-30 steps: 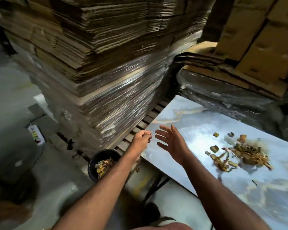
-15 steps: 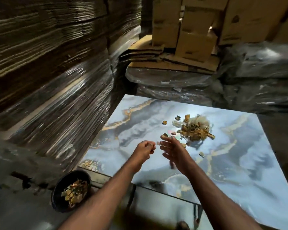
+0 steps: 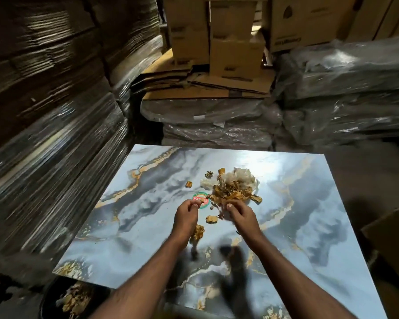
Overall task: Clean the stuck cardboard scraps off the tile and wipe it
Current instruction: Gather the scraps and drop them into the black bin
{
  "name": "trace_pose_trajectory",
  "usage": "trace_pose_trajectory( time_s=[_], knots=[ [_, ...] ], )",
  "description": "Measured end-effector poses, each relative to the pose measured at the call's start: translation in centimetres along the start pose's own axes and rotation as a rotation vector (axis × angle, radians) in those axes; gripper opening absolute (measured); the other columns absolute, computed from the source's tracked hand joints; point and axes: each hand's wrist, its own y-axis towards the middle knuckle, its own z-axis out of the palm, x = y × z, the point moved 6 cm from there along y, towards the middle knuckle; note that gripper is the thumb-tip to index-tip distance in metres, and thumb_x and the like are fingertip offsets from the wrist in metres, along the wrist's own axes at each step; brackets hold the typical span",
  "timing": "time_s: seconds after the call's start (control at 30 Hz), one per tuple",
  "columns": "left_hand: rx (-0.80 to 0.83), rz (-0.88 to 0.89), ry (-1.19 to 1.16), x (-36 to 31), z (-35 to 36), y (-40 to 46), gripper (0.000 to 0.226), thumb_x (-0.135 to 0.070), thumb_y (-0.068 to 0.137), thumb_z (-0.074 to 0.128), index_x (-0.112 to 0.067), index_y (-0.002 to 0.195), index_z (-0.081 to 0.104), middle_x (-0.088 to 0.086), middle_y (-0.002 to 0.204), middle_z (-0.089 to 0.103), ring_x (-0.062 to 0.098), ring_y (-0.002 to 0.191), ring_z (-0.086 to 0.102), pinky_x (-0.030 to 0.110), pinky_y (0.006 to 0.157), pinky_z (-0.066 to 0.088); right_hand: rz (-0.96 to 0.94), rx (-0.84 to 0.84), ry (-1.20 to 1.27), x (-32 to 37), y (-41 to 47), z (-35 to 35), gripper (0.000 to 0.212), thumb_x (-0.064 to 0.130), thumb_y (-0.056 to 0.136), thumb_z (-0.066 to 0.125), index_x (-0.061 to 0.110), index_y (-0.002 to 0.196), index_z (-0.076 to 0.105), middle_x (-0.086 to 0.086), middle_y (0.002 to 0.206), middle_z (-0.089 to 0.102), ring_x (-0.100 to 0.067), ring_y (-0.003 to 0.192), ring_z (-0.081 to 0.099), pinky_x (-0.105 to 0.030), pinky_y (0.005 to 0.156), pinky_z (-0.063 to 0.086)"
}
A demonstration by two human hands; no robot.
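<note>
Head camera looking down on a glossy blue-grey marbled tile with gold veins [image 3: 148,226], lying flat and filling the middle of the view. Heaped toward its far centre, a pile of golden-brown cardboard scraps [image 3: 230,192], backed by a clump of whitish translucent shreds [image 3: 240,179]. A few loose scraps strewn around: one small piece [image 3: 189,184] off to the left of the pile, another [image 3: 211,219] nearer, between the two hands, and a crumpled bit [image 3: 198,231] just beside the left wrist. Round red-and-green sticker [image 3: 200,199] on the tile, just left of the pile, partly hidden by fingertips.

Left hand [image 3: 185,217] over the tile, fingers curled in to a loose fist, thumb and fingertips pinched together at the sticker's edge; whether anything sits in that pinch, cannot tell. Right hand [image 3: 241,214] at the near edge of the pile, fingers bent and drawn together, tips touching the scraps; a real grasp or only contact, cannot tell, some blur there.

Down at lower left, beside the tile's near corner, a dark round bowl [image 3: 48,302] with scraps inside. Left side walled by a tall stack of flattened cardboard in clear plastic wrap [image 3: 44,139]. Beyond the tile, plastic-wrapped bundles [image 3: 217,125] with brown cardboard boxes [image 3: 235,51] on top.
</note>
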Motion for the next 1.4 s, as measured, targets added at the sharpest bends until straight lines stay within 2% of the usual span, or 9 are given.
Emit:
trace_pose_trajectory(
  time_s=[0.1, 0.2, 0.43, 0.53, 0.77, 0.93, 1.07, 1.2, 1.4],
  knots=[
    [-0.084, -0.046, 0.186, 0.7, 0.4, 1.2, 0.017, -0.022, 0.095, 0.052, -0.032, 0.099, 0.065, 0.015, 0.118, 0.065, 0.029, 0.101, 0.059, 0.037, 0.085, 0.049, -0.148, -0.08, -0.261, -0.3, 1.3, -1.2, 0.014, 0.016, 0.093, 0.062, 0.017, 0.104, 0.069, 0.001, 0.101, 0.063, -0.007, 0.094, 0.059, -0.021, 0.078, 0.047],
    [-0.043, -0.203, 0.458, 2.1, 0.7, 1.4, 0.051, -0.048, 0.09, 0.056, -0.032, 0.137, 0.044, 0.01, 0.153, 0.028, 0.029, 0.143, 0.019, 0.048, 0.115, 0.024, -0.191, -0.13, -0.532, -1.2, 2.2, -2.1, 0.016, 0.019, 0.089, 0.065, 0.017, 0.104, 0.065, -0.002, 0.108, 0.056, -0.017, 0.103, 0.052, -0.033, 0.086, 0.047],
    [0.179, -0.31, 0.546, 6.5, 1.6, 0.9, 0.115, -0.071, 0.077, 0.063, -0.033, 0.153, -0.014, 0.013, 0.158, -0.029, 0.043, 0.148, -0.011, 0.053, 0.12, 0.008, -0.127, 0.005, -0.87, -2.0, 4.6, -0.6, 0.072, 0.042, 0.085, 0.07, 0.036, 0.147, 0.033, -0.007, 0.157, 0.019, -0.03, 0.142, 0.022, -0.059, 0.109, 0.031],
    [0.258, -0.198, 0.636, 7.7, 2.1, 2.0, 0.116, -0.059, 0.08, 0.069, -0.032, 0.153, -0.016, 0.015, 0.159, -0.026, 0.041, 0.149, -0.007, 0.049, 0.121, 0.01, -0.113, 0.106, -0.991, -2.7, 6.0, 1.4, 0.083, 0.047, 0.086, 0.068, 0.038, 0.153, 0.02, -0.007, 0.162, 0.007, -0.03, 0.145, 0.018, -0.059, 0.11, 0.035],
    [0.247, 0.046, 0.61, 7.7, 3.3, 4.4, 0.077, -0.021, 0.092, 0.057, -0.025, 0.156, 0.013, 0.011, 0.158, 0.011, 0.033, 0.141, 0.027, 0.04, 0.112, 0.032, -0.182, 0.149, -0.989, -3.5, 3.6, 3.1, 0.051, 0.03, 0.084, 0.072, 0.022, 0.13, 0.051, -0.011, 0.14, 0.039, -0.023, 0.121, 0.045, -0.031, 0.102, 0.044],
    [0.25, 0.27, 0.621, 7.6, 3.6, 4.9, 0.067, -0.029, 0.093, 0.059, -0.024, 0.152, 0.029, 0.008, 0.147, 0.035, 0.028, 0.133, 0.036, 0.039, 0.109, 0.034, -0.182, 0.228, -0.995, -5.4, 0.3, 3.7, 0.065, 0.038, 0.077, 0.063, 0.029, 0.138, 0.042, -0.012, 0.146, 0.035, -0.033, 0.128, 0.041, -0.041, 0.107, 0.038],
    [0.146, 0.399, 0.78, 7.8, 2.0, 5.4, 0.085, -0.08, 0.082, 0.031, -0.029, 0.151, 0.03, 0.005, 0.152, 0.021, 0.025, 0.137, 0.022, 0.046, 0.11, 0.025, -0.222, 0.03, -0.902, -4.6, -1.5, 2.3, 0.069, 0.058, 0.083, 0.057, 0.031, 0.144, 0.039, -0.01, 0.154, 0.029, -0.03, 0.138, 0.031, -0.052, 0.11, 0.029],
    [0.005, 0.395, 0.698, 7.9, 0.3, 7.2, 0.085, -0.074, 0.088, 0.018, -0.019, 0.15, 0.036, 0.015, 0.156, 0.023, 0.033, 0.143, 0.022, 0.052, 0.118, 0.012, -0.121, -0.083, -0.796, -6.2, -2.7, 2.0, 0.103, 0.085, 0.074, 0.05, 0.028, 0.154, 0.018, -0.015, 0.162, 0.01, -0.035, 0.146, 0.019, -0.059, 0.109, 0.019],
    [0.241, 0.357, 0.674, 8.6, 3.5, 9.6, 0.066, -0.06, 0.093, 0.016, -0.037, 0.155, 0.013, 0.003, 0.164, -0.008, 0.017, 0.151, -0.012, 0.044, 0.121, -0.011, -0.141, -0.075, -0.767, -5.5, -0.2, 6.5, 0.12, 0.091, 0.061, 0.054, 0.033, 0.156, 0.007, -0.013, 0.162, -0.003, -0.039, 0.148, 0.011, -0.06, 0.114, 0.022]
  ],
)
